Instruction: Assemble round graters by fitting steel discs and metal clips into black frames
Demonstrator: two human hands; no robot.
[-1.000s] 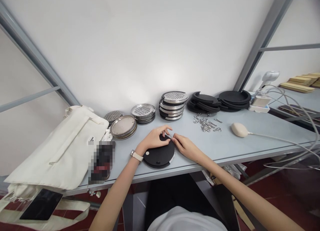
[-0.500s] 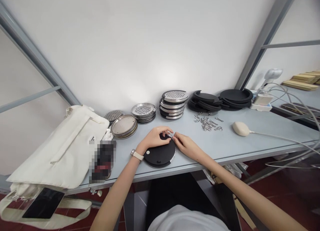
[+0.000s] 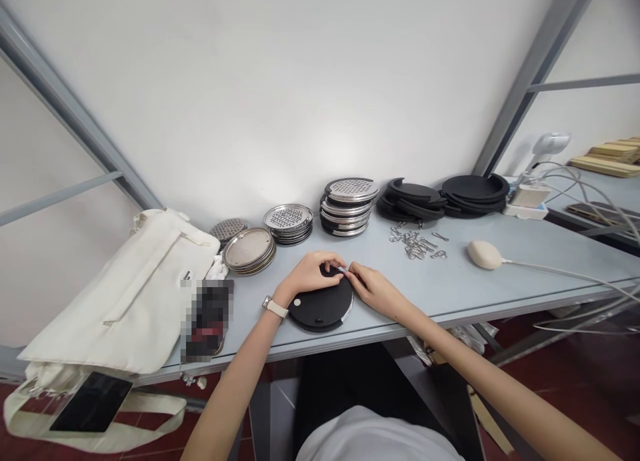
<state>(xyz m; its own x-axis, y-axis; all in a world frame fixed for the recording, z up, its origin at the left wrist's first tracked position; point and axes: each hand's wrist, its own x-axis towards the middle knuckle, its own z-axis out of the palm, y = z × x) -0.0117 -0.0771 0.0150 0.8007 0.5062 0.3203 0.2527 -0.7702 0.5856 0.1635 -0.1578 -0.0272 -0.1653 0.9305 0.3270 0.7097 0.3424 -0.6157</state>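
A black round disc (image 3: 320, 308) lies near the table's front edge, with a white dot, a small slot and a silvery strip along its right rim. My left hand (image 3: 317, 274) rests over its far edge, thumb on top and fingers curled around the rim. At the disc's far right, my right hand (image 3: 367, 284) has thumb and forefinger pinched together beside the left fingertips. A small shiny sliver shows between the two hands; the fingers hide most of it. To the right lie loose metal clips (image 3: 417, 244) in a pile.
Along the wall stand stacks of round metal graters (image 3: 289, 218), plain metal discs (image 3: 249, 248), black-rimmed graters (image 3: 350, 191) and black round holders (image 3: 473, 193). A white bag (image 3: 125, 301) is at left. A cream oval device (image 3: 484, 254) with a cable lies right.
Both hands stay at the disc's far edge with only slight finger movement. The whole view has shifted a little.
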